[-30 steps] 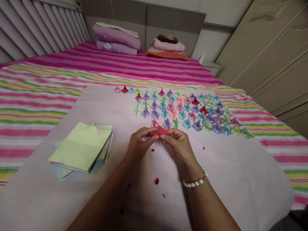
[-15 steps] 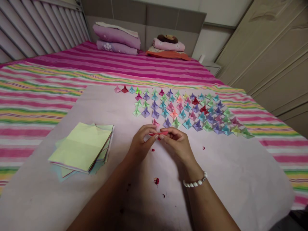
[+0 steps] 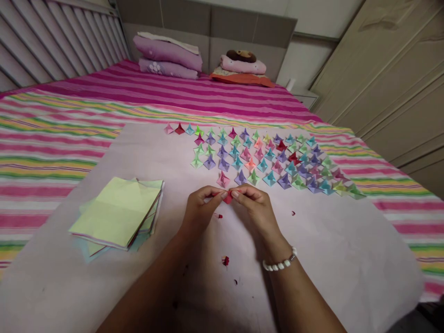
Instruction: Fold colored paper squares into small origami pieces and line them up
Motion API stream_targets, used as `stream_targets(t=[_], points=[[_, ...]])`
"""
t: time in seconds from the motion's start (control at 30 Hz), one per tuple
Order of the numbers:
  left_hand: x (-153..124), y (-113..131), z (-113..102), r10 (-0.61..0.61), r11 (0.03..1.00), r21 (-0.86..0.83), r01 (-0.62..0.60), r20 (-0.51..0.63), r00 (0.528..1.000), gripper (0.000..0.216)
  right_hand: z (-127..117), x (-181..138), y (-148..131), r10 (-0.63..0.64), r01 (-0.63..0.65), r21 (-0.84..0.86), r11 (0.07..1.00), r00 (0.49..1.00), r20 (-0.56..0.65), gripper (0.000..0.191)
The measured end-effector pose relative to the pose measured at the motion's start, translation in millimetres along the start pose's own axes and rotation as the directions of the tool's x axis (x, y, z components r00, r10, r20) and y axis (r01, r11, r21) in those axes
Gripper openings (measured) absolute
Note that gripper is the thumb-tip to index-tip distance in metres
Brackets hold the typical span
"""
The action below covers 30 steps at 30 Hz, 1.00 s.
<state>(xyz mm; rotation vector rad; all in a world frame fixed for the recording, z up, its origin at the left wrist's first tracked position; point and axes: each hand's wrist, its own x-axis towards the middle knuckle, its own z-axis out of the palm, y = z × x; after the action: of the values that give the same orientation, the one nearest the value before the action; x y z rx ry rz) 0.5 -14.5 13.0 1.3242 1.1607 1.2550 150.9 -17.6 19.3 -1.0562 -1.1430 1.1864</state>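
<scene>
Between my two hands is a small red folded paper piece (image 3: pixel 227 198), pinched from both sides. My left hand (image 3: pixel 201 206) grips its left corner with thumb and forefinger. On the other side, the thumb and fingers of my right hand (image 3: pixel 255 203) close on its right corner; a white beaded bracelet circles that wrist. Just beyond my fingertips sits a pink folded paper piece (image 3: pixel 223 179), the nearest of several rows of coloured paper folds (image 3: pixel 269 178). My fingers cover part of the red paper.
A stack of paper squares (image 3: pixel 116 210), pale yellow on top, lies to the left on the white sheet (image 3: pixel 145 286). Small dark red marks (image 3: pixel 225 261) dot the sheet. Folded bedding (image 3: pixel 168 55) and a pink pile (image 3: pixel 243 64) rest by the headboard.
My hands have come slightly nearer to me and turned the red paper so a pointed part shows below the fingers. The pink fold behind is now fully visible.
</scene>
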Motion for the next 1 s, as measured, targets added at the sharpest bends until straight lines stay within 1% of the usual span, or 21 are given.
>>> stream_targets(t=[0.07, 0.13, 0.23, 0.33, 0.37, 0.47, 0.57, 0.67, 0.73, 0.8, 0.9, 1.0], points=[[0, 3, 0, -0.093, 0.990, -0.109, 0.088, -0.049, 0.994, 0.019, 1, 0, 0, -0.017, 0.017, -0.005, 1.000, 0.999, -0.029, 0.011], [0, 5, 1, -0.154, 0.970, -0.200, 0.136, -0.077, 0.985, 0.023, 2, -1, 0, -0.023, 0.022, -0.011, 1.000, 0.998, -0.051, 0.011], [0, 6, 1, -0.211, 0.942, -0.279, 0.187, -0.056, 0.976, 0.028, 4, -2, 1, -0.020, 0.019, -0.012, 1.000, 0.998, -0.059, 0.011], [1, 3, 2, -0.256, 0.914, -0.331, 0.233, -0.026, 0.966, 0.030, 5, -2, 2, -0.038, 0.039, 0.012, 0.999, 0.995, -0.093, 0.009], [1, 1, 2, -0.252, 0.907, -0.352, 0.233, -0.009, 0.968, 0.031, 5, -2, 2, -0.046, 0.049, 0.021, 0.999, 0.993, -0.106, 0.008], [0, -3, 6, -0.190, 0.898, -0.390, 0.206, 0.079, 0.979, 0.036, 5, -2, 3, -0.069, 0.075, 0.040, 0.996, 0.987, -0.146, 0.006], [0, -8, 9, -0.186, 0.902, -0.373, 0.218, 0.121, 0.975, 0.030, 5, -2, 4, -0.074, 0.085, 0.057, 0.995, 0.984, -0.164, 0.007], [2, -12, 9, -0.194, 0.880, -0.420, 0.224, 0.114, 0.974, 0.030, 5, -2, 6, -0.034, 0.043, 0.079, 0.996, 0.993, -0.113, 0.012], [4, -14, 8, -0.171, 0.872, -0.443, 0.206, 0.116, 0.978, 0.034, 5, -2, 6, 0.014, -0.005, 0.118, 0.993, 0.997, -0.073, 0.022], [5, -15, 7, -0.154, 0.881, -0.433, 0.193, 0.123, 0.980, 0.036, 5, -2, 6, 0.059, -0.051, 0.155, 0.987, 0.997, -0.046, 0.026], [5, -16, 5, -0.139, 0.890, -0.414, 0.191, 0.151, 0.979, 0.037, 7, -3, 3, 0.097, -0.093, 0.169, 0.981, 0.995, -0.019, 0.020], [5, -16, 5, -0.148, 0.878, -0.431, 0.208, 0.169, 0.974, 0.037, 8, -4, -1, 0.116, -0.117, 0.191, 0.975, 0.993, 0.012, 0.016]])
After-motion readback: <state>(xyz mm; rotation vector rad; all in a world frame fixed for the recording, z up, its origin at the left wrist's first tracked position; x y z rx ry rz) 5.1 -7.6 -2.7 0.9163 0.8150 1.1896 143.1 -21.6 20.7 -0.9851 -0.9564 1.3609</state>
